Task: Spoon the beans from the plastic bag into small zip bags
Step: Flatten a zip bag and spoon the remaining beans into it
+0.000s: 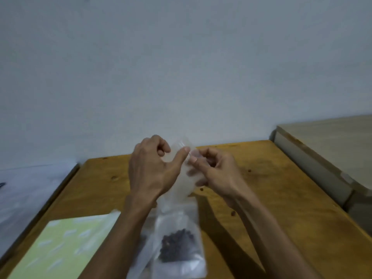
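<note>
Both hands hold up a small clear zip bag (184, 178) above the wooden table (271, 198). My left hand (153, 170) pinches its top edge with thumb and fingers. My right hand (215, 172) pinches the same top edge from the right side. The held bag looks empty. Below it on the table lies another clear zip bag (179, 246) with dark beans (176, 245) inside. A further plastic bag (141, 256) lies partly under my left forearm. No spoon is visible.
A pale green sheet with white marks (60, 248) lies at the table's near left. A few loose dark beans (233, 213) dot the tabletop. A beige cabinet (326, 158) stands to the right, a white wall behind.
</note>
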The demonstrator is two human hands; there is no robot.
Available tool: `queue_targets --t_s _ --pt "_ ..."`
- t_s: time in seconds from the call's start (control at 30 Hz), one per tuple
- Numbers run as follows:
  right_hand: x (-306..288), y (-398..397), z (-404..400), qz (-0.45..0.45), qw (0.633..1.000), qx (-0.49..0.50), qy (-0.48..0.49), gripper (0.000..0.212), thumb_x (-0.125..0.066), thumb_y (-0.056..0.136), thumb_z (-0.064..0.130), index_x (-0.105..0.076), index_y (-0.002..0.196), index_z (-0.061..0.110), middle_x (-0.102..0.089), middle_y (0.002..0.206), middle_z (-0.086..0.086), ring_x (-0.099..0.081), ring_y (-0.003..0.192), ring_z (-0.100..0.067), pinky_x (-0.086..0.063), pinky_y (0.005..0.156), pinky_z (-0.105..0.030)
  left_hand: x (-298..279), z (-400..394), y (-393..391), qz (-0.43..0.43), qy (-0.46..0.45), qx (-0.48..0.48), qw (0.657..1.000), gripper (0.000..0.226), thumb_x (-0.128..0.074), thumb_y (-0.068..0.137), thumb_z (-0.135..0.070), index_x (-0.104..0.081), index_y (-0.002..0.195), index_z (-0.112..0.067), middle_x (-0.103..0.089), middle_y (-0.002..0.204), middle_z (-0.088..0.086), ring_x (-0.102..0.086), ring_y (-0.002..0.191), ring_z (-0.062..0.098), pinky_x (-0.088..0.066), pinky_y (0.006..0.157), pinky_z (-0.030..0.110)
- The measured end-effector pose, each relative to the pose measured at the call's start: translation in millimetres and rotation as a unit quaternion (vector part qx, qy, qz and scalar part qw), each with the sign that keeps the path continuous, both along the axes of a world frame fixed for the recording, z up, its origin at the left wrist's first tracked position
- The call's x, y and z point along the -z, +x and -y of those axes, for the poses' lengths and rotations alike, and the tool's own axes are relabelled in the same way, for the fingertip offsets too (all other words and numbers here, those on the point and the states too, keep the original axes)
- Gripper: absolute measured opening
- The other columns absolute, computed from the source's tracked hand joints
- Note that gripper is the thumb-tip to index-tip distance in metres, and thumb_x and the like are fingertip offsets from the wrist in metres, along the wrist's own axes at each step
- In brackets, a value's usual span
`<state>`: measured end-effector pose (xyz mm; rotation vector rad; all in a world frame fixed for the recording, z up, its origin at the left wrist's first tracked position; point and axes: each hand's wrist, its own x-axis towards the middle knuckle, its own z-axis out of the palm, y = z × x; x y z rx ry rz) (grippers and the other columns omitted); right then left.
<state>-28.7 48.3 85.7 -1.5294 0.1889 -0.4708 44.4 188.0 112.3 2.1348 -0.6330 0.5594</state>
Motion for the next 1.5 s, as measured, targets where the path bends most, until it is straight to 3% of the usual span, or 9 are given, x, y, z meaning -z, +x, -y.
queue_targets --t_s 0.1,0.27,0.57,0.8,0.9,1.07,1.17,1.4,1.5 --pt "-1 17 -34 0.017 0.997 -0.078 0.016 0.009 -0.066 0.095 0.011 -0.068 0.104 0.009 -0.075 0.084 -0.007 -0.071 0.073 -0.011 -0.051 0.053 -0.027 -2 -24 5 -0.145 -0.081 0.031 0.986 0.053 -0.073 0.072 -0.069 -0.065 0.066 -0.017 -0.065 0.062 -0.001 -0.061 0.06 0.015 -0.056 0.063 0.042" --pt "-5 28 -54 -0.008 0.98 -0.169 0.107 0.025 -0.071 0.091 0.02 -0.07 0.113 0.008 -0.075 0.105 -0.009 -0.072 0.095 -0.02 -0.056 0.068 -0.03 -3 -54 23 -0.264 -0.163 0.086 0.947 0.041 -0.076 0.085 -0.046 -0.072 0.077 -0.006 -0.074 0.078 0.011 -0.07 0.073 0.024 -0.061 0.075 0.047" --pt "-5 30 -52 -0.035 0.972 -0.182 0.142 0.035 -0.073 0.082 0.031 -0.073 0.11 0.01 -0.074 0.108 -0.01 -0.071 0.098 -0.026 -0.057 0.075 -0.038 -4 -61 23 -0.292 -0.153 0.159 0.931 0.031 -0.069 0.091 -0.038 -0.071 0.079 -0.01 -0.07 0.079 0.009 -0.065 0.073 0.015 -0.058 0.076 0.038" --pt "-9 27 -48 -0.052 0.971 -0.173 0.154 0.028 -0.068 0.092 0.022 -0.072 0.114 0.005 -0.071 0.116 -0.019 -0.069 0.101 -0.029 -0.057 0.067 -0.034 -6 -59 17 -0.295 -0.15 0.157 0.931 0.027 -0.071 0.091 -0.034 -0.072 0.077 -0.011 -0.071 0.087 0.02 -0.067 0.081 0.035 -0.06 0.085 0.053" --pt "-12 25 -51 -0.045 0.988 -0.129 0.073 0.017 -0.062 0.097 0.013 -0.075 0.108 0.009 -0.075 0.103 -0.013 -0.071 0.086 -0.02 -0.055 0.059 -0.026 -7 -57 14 -0.26 -0.122 0.129 0.949 0.024 -0.068 0.094 -0.023 -0.07 0.077 -0.006 -0.07 0.081 0.018 -0.064 0.076 0.026 -0.058 0.083 0.058" --pt "-12 26 -67 0.008 0.939 0.034 -0.342 0.022 -0.056 0.097 0.017 -0.077 0.093 0.023 -0.073 0.075 0.009 -0.066 0.068 -0.004 -0.055 0.061 -0.021 -7 -54 9 -0.199 -0.064 0.087 0.974 0.025 -0.066 0.092 -0.022 -0.069 0.069 -0.013 -0.07 0.065 -0.001 -0.068 0.068 0.019 -0.062 0.072 0.049" --pt "-12 28 -66 0.022 0.936 0.069 -0.345 0.022 -0.056 0.096 0.018 -0.076 0.088 0.02 -0.072 0.068 0.007 -0.064 0.06 -0.006 -0.057 0.061 -0.03 -10 -54 6 -0.156 -0.017 0.063 0.986 0.034 -0.065 0.092 -0.035 -0.067 0.068 -0.012 -0.065 0.059 -0.004 -0.059 0.055 0.01 -0.053 0.059 0.035" --pt "-6 34 -56 -0.002 0.937 0.141 -0.319 0.017 -0.062 0.093 0.016 -0.078 0.092 0.013 -0.074 0.074 0.008 -0.068 0.068 -0.005 -0.059 0.068 -0.03 -13 -60 3 -0.117 0.101 0.033 0.987 0.036 -0.061 0.083 -0.024 -0.045 0.053 -0.011 -0.048 0.05 0.001 -0.048 0.051 0.018 -0.049 0.056 0.052" --pt "-6 34 -53 0.004 0.933 0.152 -0.325 0.011 -0.064 0.091 0.015 -0.075 0.093 0.015 -0.073 0.077 0.007 -0.068 0.069 -0.005 -0.058 0.066 -0.028 -17 -59 -1 -0.14 0.103 0.021 0.985 0.035 -0.057 0.072 -0.033 -0.051 0.052 -0.005 -0.06 0.05 0.008 -0.063 0.054 0.026 -0.055 0.057 0.052"
